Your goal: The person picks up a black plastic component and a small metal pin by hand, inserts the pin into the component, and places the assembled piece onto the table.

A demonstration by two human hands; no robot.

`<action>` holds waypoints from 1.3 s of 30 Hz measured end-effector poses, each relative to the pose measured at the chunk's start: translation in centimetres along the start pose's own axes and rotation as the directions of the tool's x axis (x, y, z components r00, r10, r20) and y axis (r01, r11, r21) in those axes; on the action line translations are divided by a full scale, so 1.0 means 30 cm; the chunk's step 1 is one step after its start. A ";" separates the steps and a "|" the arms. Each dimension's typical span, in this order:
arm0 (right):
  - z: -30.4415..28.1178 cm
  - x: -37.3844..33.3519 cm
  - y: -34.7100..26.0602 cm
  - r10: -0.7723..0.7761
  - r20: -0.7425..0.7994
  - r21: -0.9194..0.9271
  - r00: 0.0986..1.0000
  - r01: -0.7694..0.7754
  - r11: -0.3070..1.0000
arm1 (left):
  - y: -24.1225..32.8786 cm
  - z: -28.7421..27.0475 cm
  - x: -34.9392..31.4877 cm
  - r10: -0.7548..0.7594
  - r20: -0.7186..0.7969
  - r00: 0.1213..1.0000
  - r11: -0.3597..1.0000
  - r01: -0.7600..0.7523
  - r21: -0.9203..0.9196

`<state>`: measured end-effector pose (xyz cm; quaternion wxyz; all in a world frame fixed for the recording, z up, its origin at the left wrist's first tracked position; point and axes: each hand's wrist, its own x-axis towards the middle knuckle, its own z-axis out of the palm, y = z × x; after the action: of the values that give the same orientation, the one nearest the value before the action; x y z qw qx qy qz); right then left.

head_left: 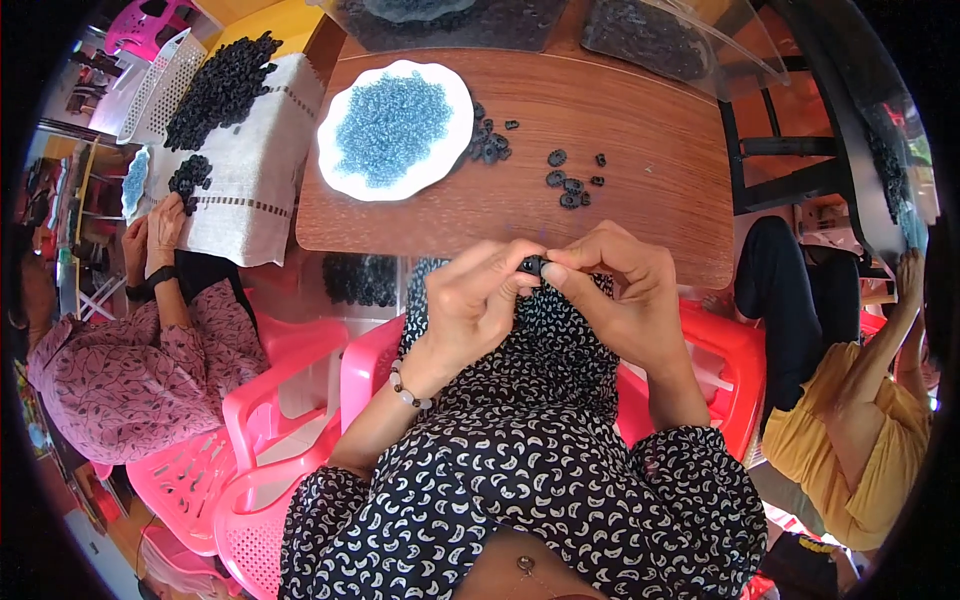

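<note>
Just over the near edge of the table, my left hand (pixel 468 305) pinches a small black plastic cord lock (pixel 531 265) between thumb and fingers. My right hand (pixel 622 295) is closed on the right end of the same piece, its thumb pressed against it. Whatever small part may be between the right fingertips is hidden. Beyond my hands lie several loose black cord-lock parts (pixel 572 186), some oval with holes, others small and stubby. A white scalloped plate (pixel 335 165) holds a heap of tiny bluish translucent pieces (pixel 393 125), too small to name.
More black parts (pixel 490 146) lie against the plate's right side. Dark trays (pixel 640 38) stand at the far edge of the brown table (pixel 660 130). On the left, a co-worker's hand (pixel 165 222) touches black parts on a cloth-covered table (pixel 255 140). Another person in yellow (pixel 850 440) sits right.
</note>
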<state>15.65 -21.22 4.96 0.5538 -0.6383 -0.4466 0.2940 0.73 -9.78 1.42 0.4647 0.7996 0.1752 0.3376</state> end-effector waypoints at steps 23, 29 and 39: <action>0.028 0.014 0.065 0.096 0.042 -0.043 0.995 -0.094 0.995 | -0.081 0.025 -0.027 0.007 -0.050 0.999 1.000 -0.006 0.024; 0.019 0.017 0.088 0.085 0.069 0.026 0.994 -0.087 0.996 | -0.074 0.037 -0.023 0.020 -0.032 0.999 0.999 -0.019 0.037; -0.039 0.069 0.144 0.161 0.246 0.519 0.956 -0.270 0.811 | -0.042 0.020 0.023 0.009 -0.021 1.000 0.999 -0.008 0.043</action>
<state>18.61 -19.82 1.26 0.6306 -0.4687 -0.3191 0.5298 1.68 -9.12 0.38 0.4442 0.8064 0.1841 0.3442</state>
